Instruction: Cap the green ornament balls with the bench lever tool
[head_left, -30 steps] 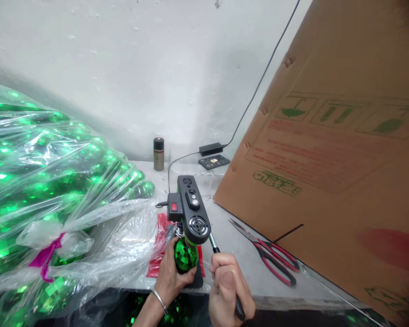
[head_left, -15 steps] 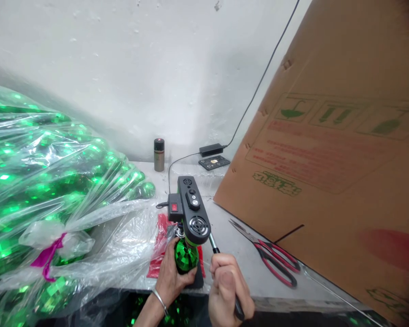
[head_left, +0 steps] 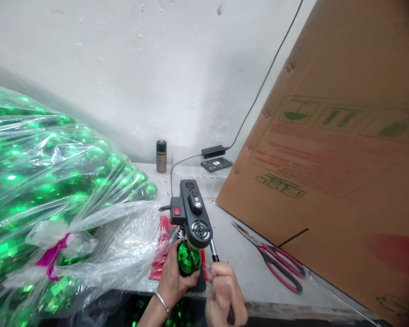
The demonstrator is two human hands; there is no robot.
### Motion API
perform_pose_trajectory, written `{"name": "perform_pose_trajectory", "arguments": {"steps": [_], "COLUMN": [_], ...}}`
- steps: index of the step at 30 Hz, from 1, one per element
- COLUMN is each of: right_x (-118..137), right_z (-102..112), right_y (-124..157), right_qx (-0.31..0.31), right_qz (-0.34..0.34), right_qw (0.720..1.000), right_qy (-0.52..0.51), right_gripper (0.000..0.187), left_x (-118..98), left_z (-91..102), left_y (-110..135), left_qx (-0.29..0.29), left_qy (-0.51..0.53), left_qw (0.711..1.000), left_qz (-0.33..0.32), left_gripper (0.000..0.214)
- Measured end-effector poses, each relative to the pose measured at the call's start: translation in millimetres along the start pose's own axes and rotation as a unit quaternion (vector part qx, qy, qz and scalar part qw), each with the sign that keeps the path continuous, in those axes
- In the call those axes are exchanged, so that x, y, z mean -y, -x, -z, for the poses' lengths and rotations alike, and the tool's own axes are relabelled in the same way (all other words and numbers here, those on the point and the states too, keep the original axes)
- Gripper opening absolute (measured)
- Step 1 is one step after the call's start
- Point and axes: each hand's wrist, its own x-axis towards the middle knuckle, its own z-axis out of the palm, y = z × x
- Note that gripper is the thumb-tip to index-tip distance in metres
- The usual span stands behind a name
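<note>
The green faceted ball is sitting under the head of the small black machine at the front edge of the table. The left hand is cupping it with curled fingers. The right hand, fisted tight round the lever, is now sitting closer to the machine than a second ago (the ball is staying put), so the pressing stroke seems to be under way.

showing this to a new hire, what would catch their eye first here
First the huge clear bag of glittering green balls, heaped on the left. Next, low in the middle, the small black machine, where the left hand holds a green ball under it and the right hand clasps its lever. A big leaning cardboard sheet fills the right.
</note>
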Motion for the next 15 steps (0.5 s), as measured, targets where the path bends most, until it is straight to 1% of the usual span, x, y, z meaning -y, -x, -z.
{"name": "perform_pose_trajectory", "arguments": {"steps": [5, 9, 12, 15], "right_x": [-9.8, -17.1, -5.5, 18.2], "right_z": [-1.0, 4.4, 3.4, -4.3], "right_y": [10.0, 15.5, 0.3, -32.5], "right_qx": [-0.013, 0.006, 0.003, -0.01], "right_qz": [0.01, 0.027, 0.012, -0.045], "right_qw": [1.0, 1.0, 1.0, 0.999], "right_qy": [0.002, 0.004, -0.004, -0.025], "right_gripper": [0.044, 0.043, 0.043, 0.044], "left_x": [1.0, -1.1, 0.0, 2.7], "left_z": [-1.5, -0.9, -0.1, -0.1], "left_y": [-0.9, -1.0, 0.2, -1.1], "left_qx": [0.003, 0.002, 0.007, 0.003], "left_qy": [-0.002, -0.004, -0.003, 0.009], "left_qw": [1.0, 1.0, 1.0, 1.0], "left_qz": [-0.003, 0.001, 0.005, 0.0], "left_gripper": [0.079, 0.079, 0.08, 0.082]}}
